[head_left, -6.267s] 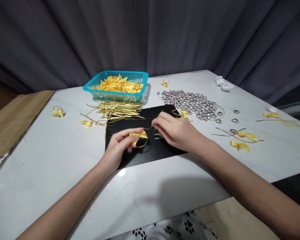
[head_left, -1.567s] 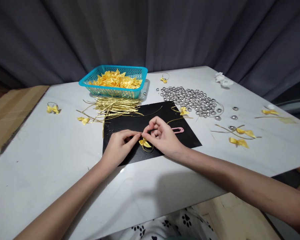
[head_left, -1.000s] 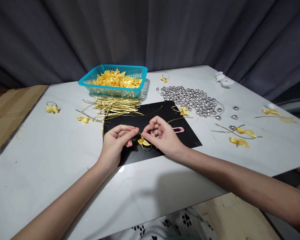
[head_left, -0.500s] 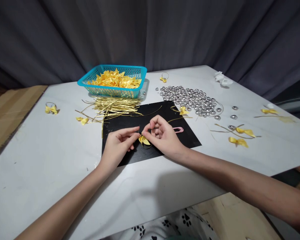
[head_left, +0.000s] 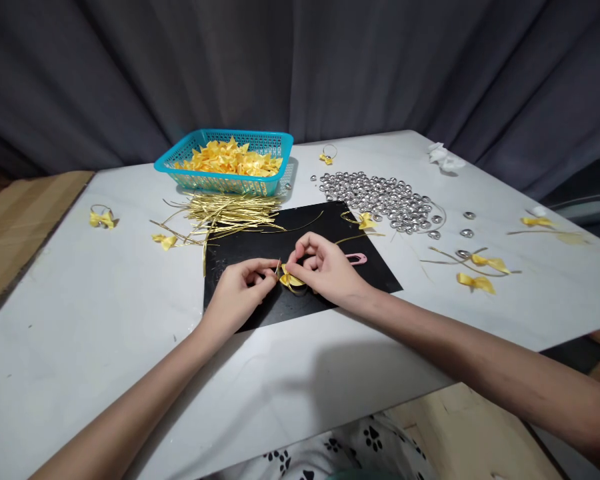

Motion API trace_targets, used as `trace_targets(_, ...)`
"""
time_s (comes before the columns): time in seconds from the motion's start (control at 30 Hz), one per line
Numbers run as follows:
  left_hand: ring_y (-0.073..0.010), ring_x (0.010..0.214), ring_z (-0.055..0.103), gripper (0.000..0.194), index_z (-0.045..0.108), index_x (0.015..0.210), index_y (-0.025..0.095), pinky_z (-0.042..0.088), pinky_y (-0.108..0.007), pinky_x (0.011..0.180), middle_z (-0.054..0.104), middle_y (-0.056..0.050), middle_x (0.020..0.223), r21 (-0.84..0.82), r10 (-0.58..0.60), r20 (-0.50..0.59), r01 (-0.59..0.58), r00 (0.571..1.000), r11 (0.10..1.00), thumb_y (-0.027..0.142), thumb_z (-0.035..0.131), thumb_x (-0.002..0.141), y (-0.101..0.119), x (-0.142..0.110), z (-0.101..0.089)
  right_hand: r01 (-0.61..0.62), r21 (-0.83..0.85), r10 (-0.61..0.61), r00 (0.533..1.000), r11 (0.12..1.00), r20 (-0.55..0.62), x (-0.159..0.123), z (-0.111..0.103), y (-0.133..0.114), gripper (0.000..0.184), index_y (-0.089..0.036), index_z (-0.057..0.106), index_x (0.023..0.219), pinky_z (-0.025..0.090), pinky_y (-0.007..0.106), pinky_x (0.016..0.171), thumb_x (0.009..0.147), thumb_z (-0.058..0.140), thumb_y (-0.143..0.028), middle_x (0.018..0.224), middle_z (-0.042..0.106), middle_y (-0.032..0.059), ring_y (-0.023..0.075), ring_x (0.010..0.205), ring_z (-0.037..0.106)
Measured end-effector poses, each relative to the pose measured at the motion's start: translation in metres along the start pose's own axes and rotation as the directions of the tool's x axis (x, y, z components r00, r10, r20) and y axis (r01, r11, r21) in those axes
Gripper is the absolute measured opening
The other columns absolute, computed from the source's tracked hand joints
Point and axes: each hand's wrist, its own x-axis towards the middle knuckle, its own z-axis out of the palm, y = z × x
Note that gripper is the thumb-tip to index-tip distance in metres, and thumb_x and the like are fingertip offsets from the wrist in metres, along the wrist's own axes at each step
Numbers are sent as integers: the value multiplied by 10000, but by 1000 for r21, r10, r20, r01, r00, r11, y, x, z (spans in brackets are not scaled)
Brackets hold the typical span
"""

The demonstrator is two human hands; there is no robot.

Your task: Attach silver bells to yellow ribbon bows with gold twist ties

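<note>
A yellow ribbon bow (head_left: 291, 277) with a gold twist tie (head_left: 295, 289) curved around it is held just above the black mat (head_left: 260, 313). My right hand (head_left: 325, 267) pinches the bow from the right between thumb and index finger. On the other side, my left hand (head_left: 245, 287) has its thumb and index finger closed near a thin end of the tie that sticks up at the fingertips. Part of the bow is hidden by the right fingers. A pink hair clip (head_left: 356, 259) lies on the mat behind the right hand.
A blue basket (head_left: 224, 175) of yellow bows stands at the back. Before it lies a pile of gold twist ties (head_left: 235, 212). Many silver teardrop beads (head_left: 380, 197) spread to the right. Loose bows (head_left: 476, 283) lie at right, and a finished-looking bow loop (head_left: 102, 219) at left.
My left fingertips have drawn slightly apart from the right ones, and more of the bow and the upright tie end shows. The right hand has shifted slightly.
</note>
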Motion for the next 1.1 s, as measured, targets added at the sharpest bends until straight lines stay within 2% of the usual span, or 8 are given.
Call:
trace_targets(0.13,-80,497,469,254,700,880,126,377,-199,461,641,-6,654,-37,71,-69,-74,995,997,308,661,708,6,-3,0,94,-132,-90,995,987,38,3,-17,-16,192,-157,504,810,234,164,381,712,654,-227,794,537,-20,1,429,361)
trace_targets(0.3,-98,617,542,202,677,871,163,402,-191,504,690,-30,812,-80,230,-212,-251,950,965,312,673,735,19,-11,-5,134,-251,-79,973,959,216,2,-17,-19,280,-146,592,957,265,184,394,721,671,-273,868,591,20,14,441,352)
trace_targets(0.43,-100,635,563,187,634,901,176,427,-194,527,664,-20,822,-148,290,-190,-319,938,936,293,659,757,26,-13,-8,279,-256,-215,944,926,251,3,-9,-18,241,-146,618,946,279,193,419,752,650,-286,858,601,17,28,458,329)
trace_targets(0.53,-125,779,619,214,591,949,200,453,-191,612,645,2,785,-161,342,-221,-380,914,911,265,663,757,28,-12,-11,356,-387,-265,926,851,269,7,-24,-26,216,-149,637,925,326,208,486,761,644,-289,886,611,32,54,525,402)
trace_targets(0.67,-114,751,645,42,604,818,203,463,-199,627,633,11,816,-75,443,-234,-470,866,880,233,619,791,30,-11,-20,228,-786,-66,970,575,233,7,-66,-42,154,-163,657,870,356,249,581,723,634,-200,900,652,54,146,718,546)
trace_targets(0.8,-109,717,651,119,675,789,189,471,-202,604,619,-13,899,29,468,-192,-471,863,881,234,570,825,30,-12,-26,69,-929,156,979,364,134,-3,-85,-46,200,-190,679,924,353,273,573,747,603,-244,913,673,67,209,797,597)
trace_targets(0.97,-117,690,664,180,691,917,192,503,-206,574,623,-36,1011,-24,423,-199,-436,884,900,293,635,778,31,-12,-24,256,-897,62,953,361,297,-10,-75,-37,272,-201,666,993,385,289,628,777,593,-348,991,651,68,218,884,594)
trace_targets(1.1,-117,683,667,290,679,1013,206,530,-216,588,590,-57,1107,-13,435,-157,-442,887,897,276,684,731,30,-11,-24,362,-846,31,914,391,405,-6,-74,-33,165,-181,655,899,386,293,661,813,566,-290,882,640,69,210,876,554)
